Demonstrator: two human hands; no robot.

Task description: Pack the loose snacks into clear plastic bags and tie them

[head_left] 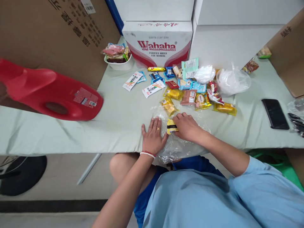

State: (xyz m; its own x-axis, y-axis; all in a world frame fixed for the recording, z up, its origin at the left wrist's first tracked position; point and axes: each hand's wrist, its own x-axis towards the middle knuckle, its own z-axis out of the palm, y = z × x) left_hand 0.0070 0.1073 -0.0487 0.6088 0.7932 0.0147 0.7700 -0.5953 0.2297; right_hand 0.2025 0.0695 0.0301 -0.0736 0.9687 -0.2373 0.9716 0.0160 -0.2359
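Observation:
Flat on a clear plastic bag [177, 145] at the table's near edge lies my left hand [154, 136], its fingers stretched out and the palm down. Just to its right, my right hand [187, 126] is closed on a small yellow packet with a black band [171, 126], and part of the packet is hidden under the fingers. The bag spreads beneath both hands and hangs a little over the edge. Beyond the hands sits a yellow-wrapped snack [168, 106], with another yellow-wrapped snack [173, 93] behind it.
Several snack packets, including a brown one [188, 97], lie ahead. Behind stand a Wahaba carton [158, 44] and a white basket of snacks [120, 66]. A large red jug [59, 91] is at left. Bunched clear bags [233, 80] and a black phone [275, 114] lie right.

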